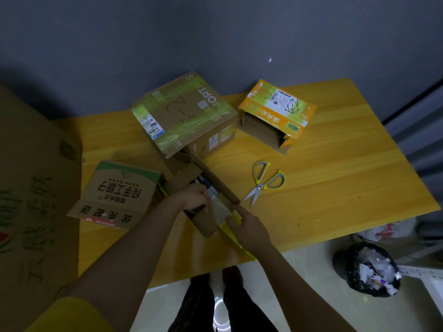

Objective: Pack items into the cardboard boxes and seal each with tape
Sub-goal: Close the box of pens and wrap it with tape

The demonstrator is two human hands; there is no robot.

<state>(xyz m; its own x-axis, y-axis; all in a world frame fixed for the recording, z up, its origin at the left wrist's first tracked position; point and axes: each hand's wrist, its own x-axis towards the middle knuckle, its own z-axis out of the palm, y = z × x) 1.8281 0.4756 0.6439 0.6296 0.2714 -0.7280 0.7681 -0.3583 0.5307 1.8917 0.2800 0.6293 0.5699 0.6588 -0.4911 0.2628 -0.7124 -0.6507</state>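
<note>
Head view: small open box sits at the worktop front edge, items inside, flaps not yet closed. Left hand pinches something over its opening; right hand grips the yellow tape at its near end. Big box looks taped; orange box lies open. Scissors lie near.

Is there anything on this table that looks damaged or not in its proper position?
Yes. The orange box at the far side lies on its side, its open end torn and ragged. The large taped box sits tilted against the box being packed. The scissors lie open.
</note>
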